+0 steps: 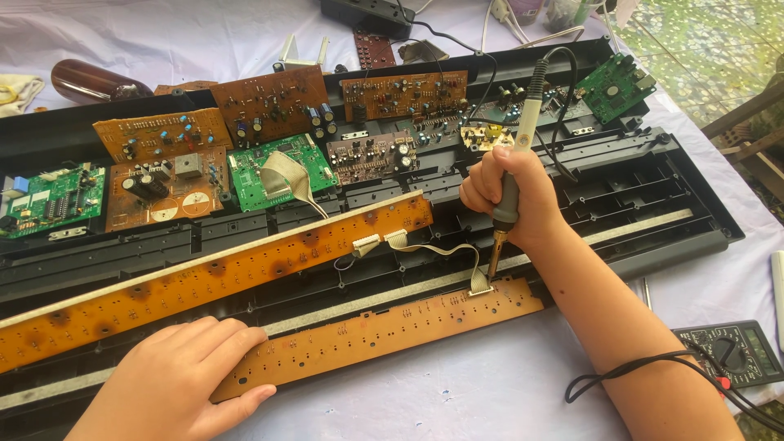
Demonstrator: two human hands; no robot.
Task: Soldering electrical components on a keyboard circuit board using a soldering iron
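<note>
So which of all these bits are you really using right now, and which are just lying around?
In use:
- grey-handled soldering iron in the right hand
- short orange circuit strip under the left hand
- flat grey ribbon cable at the iron's tip

Lying about:
- green circuit boards
- brown circuit boards
- black multimeter
- long orange circuit strip

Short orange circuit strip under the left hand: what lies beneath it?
The short orange circuit strip lies across the black keyboard casing's front edge and the pale tablecloth. The left hand covers its left end, hiding what is underneath there.
</note>
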